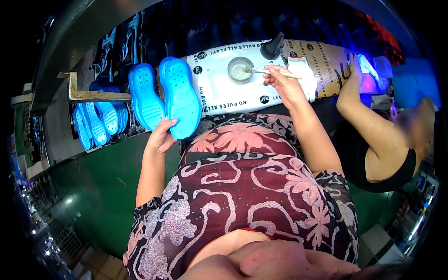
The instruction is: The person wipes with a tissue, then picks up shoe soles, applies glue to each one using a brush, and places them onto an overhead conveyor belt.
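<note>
A bright blue shoe sole point(184, 95) stands tilted in my left hand point(162, 135), whose thumb presses on its heel end while the fingers go underneath. Against it on the left lies another blue sole point(145, 93), and a further one shows partly behind its toe. My right hand point(283, 83) pinches the pale handle of a brush point(266, 71). The bristles reach over the rim into a round cup point(240, 77) with whitish liquid at its bottom. I cannot tell whether they touch the liquid.
More blue soles point(110, 115) stand stacked at the left beside a metal bracket point(100, 96). A black cone-shaped object point(273, 46) stands behind the cup on the white printed covering point(217, 95). At right, another person's arm point(350, 95) reaches towards a brightly lit spot.
</note>
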Available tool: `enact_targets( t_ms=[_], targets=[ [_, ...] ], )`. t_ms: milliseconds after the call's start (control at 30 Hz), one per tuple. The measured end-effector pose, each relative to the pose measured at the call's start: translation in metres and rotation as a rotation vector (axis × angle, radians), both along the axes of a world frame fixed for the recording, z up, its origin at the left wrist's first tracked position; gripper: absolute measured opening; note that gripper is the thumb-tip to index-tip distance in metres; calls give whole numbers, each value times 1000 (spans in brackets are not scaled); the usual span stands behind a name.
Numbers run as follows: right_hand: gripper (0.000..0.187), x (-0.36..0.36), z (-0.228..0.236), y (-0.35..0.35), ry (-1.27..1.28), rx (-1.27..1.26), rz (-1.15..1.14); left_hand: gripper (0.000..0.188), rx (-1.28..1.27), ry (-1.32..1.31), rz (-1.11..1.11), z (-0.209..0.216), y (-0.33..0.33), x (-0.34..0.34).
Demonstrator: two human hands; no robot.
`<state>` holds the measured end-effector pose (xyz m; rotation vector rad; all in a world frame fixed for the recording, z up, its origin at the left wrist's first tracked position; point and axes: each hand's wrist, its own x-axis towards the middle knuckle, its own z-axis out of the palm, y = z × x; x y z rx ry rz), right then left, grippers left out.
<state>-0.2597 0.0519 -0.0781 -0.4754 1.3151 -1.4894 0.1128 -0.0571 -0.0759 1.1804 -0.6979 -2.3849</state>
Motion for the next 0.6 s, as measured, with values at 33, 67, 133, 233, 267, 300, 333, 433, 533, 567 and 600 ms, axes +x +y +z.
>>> enact_targets(
  t_ms=[33,67,133,233,267,300,333,433,533,567,600],
  targets=[
    [29,-2,-2,-2,-5,5,5,44,75,41,28,1,3,-2],
    [29,-4,-4,-4,42,-3,34,46,105,40,91,2,8,-6],
    [24,-3,-1,-7,162,-19,78,46,117,28,98,9,12,-13],
    [18,2,7,-16,379,18,166,45,106,20,87,6,17,-12],
    [14,10,12,-21,473,-32,148,44,86,23,68,5,19,-11],
    [14,10,7,-24,471,-27,151,44,91,21,70,4,19,-11],
    [15,9,0,-30,718,-113,166,44,90,39,62,3,18,-12],
    [14,12,-2,-38,996,-163,197,44,94,28,80,8,20,-16],
    [12,15,-1,-42,1135,-47,260,43,95,0,101,7,20,-12],
    [12,15,-5,-43,1119,-60,233,43,92,3,94,6,20,-10],
    [12,14,-7,-43,1104,-71,204,43,94,3,94,8,20,-11]
  ],
)
